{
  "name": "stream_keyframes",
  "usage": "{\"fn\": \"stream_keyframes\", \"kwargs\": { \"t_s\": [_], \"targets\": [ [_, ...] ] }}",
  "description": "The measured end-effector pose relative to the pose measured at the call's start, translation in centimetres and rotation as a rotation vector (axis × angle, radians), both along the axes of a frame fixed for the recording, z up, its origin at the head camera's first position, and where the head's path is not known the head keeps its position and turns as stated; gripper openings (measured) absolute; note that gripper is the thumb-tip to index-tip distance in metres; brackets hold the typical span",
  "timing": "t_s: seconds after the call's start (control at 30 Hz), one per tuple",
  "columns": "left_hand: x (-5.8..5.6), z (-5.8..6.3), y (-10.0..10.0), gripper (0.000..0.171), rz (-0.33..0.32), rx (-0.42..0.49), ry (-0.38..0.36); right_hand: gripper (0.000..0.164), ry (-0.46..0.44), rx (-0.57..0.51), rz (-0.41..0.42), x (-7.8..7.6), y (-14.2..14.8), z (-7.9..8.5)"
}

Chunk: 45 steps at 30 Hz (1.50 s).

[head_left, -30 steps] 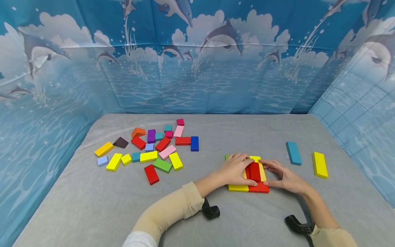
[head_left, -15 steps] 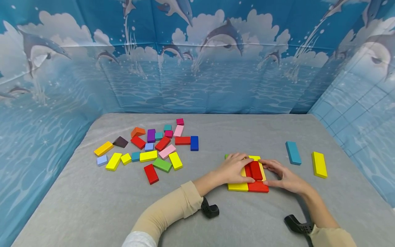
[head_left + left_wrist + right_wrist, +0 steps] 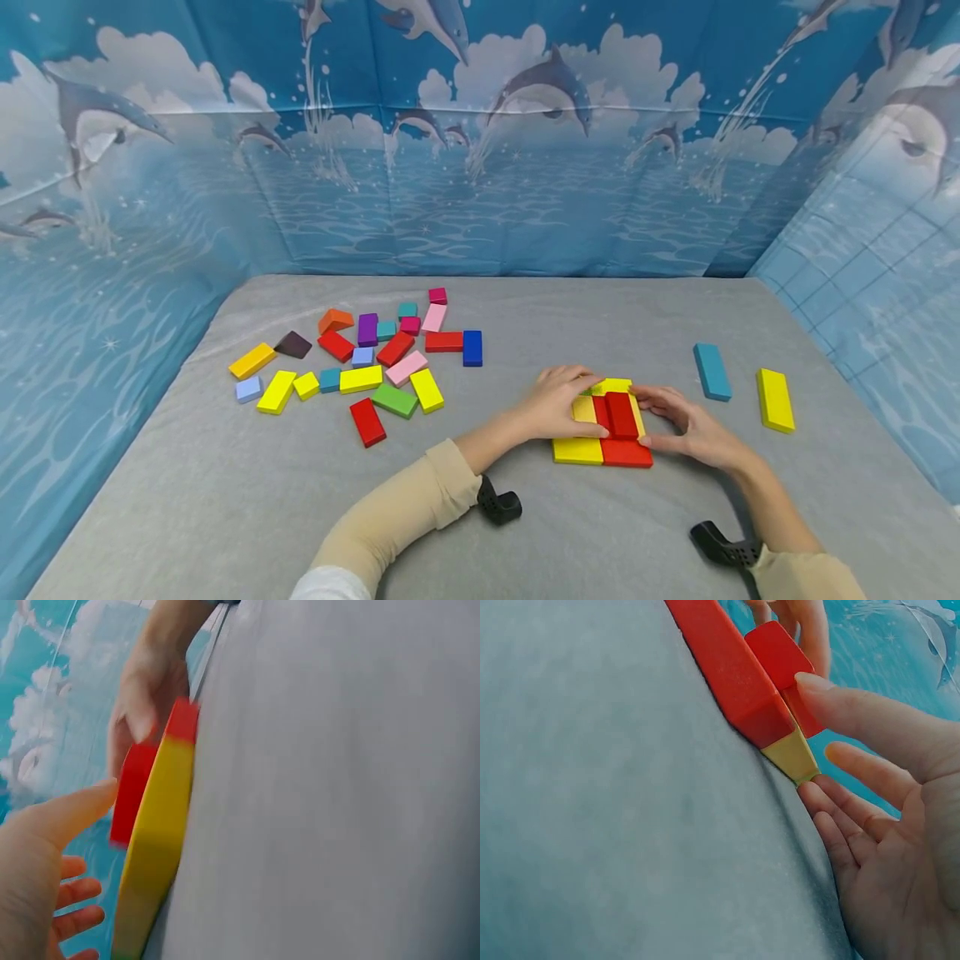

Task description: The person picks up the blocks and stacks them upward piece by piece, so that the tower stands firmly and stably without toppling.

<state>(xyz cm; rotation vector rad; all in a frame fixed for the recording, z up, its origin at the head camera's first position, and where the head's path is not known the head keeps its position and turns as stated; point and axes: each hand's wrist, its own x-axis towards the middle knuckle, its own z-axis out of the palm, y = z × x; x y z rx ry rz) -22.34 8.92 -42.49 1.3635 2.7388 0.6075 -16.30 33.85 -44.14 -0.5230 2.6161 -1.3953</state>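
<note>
A flat layer of yellow blocks (image 3: 577,451) and red blocks (image 3: 627,453) lies right of centre in the head view. On top of it sits another red block (image 3: 621,416). My left hand (image 3: 557,407) is at the layer's left side, thumb and fingers spread; the left wrist view has its thumb (image 3: 94,801) beside the raised red block. My right hand (image 3: 693,427) rests along the right side. In the right wrist view its thumb (image 3: 817,684) is at the red block, while lower fingertips (image 3: 807,789) touch the yellow block's edge (image 3: 793,756). Part of the layer hides behind my left hand.
Loose blocks in many colours lie scattered at the left, among them a red block (image 3: 368,423), a green block (image 3: 394,402) and a blue block (image 3: 472,348). A teal block (image 3: 712,372) and a yellow block (image 3: 776,400) lie at the right. A dolphin-print curtain surrounds the table.
My left hand has drawn back to the left from the raised red block, uncovering more of the layer. The right hand has stayed in place. The raised red block shifted very slightly.
</note>
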Motion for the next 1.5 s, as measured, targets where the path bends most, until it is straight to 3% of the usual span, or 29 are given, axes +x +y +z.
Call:
{"fn": "stream_keyframes", "kwargs": {
  "t_s": [0.13, 0.23, 0.43, 0.67, 1.0, 1.2, 1.33, 1.5],
  "targets": [
    [-1.6, -0.1, -2.9, 0.067, 0.047, 0.083, -0.007, 0.063, 0.041, 0.026, -0.043, 0.2, -0.3, 0.2],
    [-3.3, -0.1, -5.8, 0.065, 0.124, 0.117, 0.003, 0.062, 0.099, 0.063, -0.066, 0.3, -0.6, 0.5],
    [-6.3, 0.2, -11.2, 0.065, 0.269, 0.091, -0.006, 0.064, 0.159, 0.134, -0.061, 0.4, -1.3, 0.8],
    [-7.4, -0.1, -15.0, 0.067, 0.331, 0.047, -0.097, 0.063, 0.144, 0.151, -0.052, 0.4, -1.7, 0.4],
    [-7.6, -0.7, -14.8, 0.064, 0.312, 0.028, -0.083, 0.056, 0.104, 0.092, -0.026, 0.2, -1.6, 0.3],
    [-7.3, -0.8, -13.9, 0.061, 0.311, 0.141, -0.038, 0.056, 0.088, 0.084, -0.027, 0.1, -1.6, 0.2],
    [-6.0, -0.5, -12.2, 0.06, 0.247, 0.223, -0.054, 0.056, 0.098, 0.089, -0.022, 0.2, -1.6, 0.2],
    [-3.5, 0.2, -9.1, 0.06, 0.148, 0.265, -0.121, 0.056, 0.111, 0.092, -0.024, 0.2, -1.6, 0.2]
  ]
}}
